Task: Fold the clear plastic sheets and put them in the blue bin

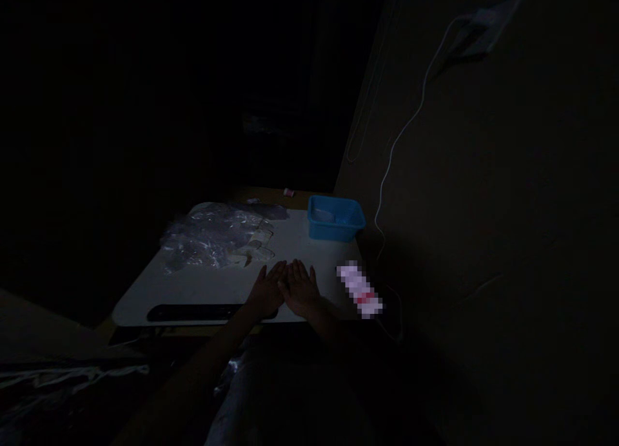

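Observation:
My left hand and my right hand are side by side over the front part of a white table, their inner edges touching or overlapping. The fingers of both are stretched out and point away from me. Neither hand holds anything that I can see. Just beyond the left hand lies crumpled clear plastic, with pale flat pieces at its right end. A bright, pixelated oblong thing is to the right of my right hand.
A blue plastic basin stands at the table's back right corner. Along the front edge runs a dark slot or strip. A small pinkish object sits behind the table. On the right wall hangs a white cable. The room is very dark.

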Demonstrator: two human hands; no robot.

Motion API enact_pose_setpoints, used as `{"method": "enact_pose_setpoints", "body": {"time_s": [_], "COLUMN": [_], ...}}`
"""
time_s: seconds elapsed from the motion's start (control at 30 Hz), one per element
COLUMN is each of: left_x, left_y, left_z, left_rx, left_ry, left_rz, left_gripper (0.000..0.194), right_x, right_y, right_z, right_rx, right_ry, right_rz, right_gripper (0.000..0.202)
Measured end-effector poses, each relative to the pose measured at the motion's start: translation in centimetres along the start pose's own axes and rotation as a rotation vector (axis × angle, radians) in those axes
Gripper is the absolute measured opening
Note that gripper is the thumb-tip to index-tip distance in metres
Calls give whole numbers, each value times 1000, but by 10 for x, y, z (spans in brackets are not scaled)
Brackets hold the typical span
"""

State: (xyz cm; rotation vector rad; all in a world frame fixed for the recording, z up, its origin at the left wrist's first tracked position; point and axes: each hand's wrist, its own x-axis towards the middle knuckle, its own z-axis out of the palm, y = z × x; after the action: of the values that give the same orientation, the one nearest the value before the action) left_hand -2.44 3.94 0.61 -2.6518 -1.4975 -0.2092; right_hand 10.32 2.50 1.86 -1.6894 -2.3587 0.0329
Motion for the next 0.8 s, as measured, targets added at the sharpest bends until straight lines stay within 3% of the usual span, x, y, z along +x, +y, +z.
{"method": "enact_pose_setpoints", "body": {"time_s": [0.8], "left_x": [1], "left_y": [-1], "left_z": [2], "left_rx": [20], "left_ry": [14], "left_rz": [21], "left_gripper": [53], "right_x": [1], "right_y": [0], "right_z": [4], "right_rx": [-5], "right_ry": [29], "right_rz": [-1], "right_gripper": [61]}}
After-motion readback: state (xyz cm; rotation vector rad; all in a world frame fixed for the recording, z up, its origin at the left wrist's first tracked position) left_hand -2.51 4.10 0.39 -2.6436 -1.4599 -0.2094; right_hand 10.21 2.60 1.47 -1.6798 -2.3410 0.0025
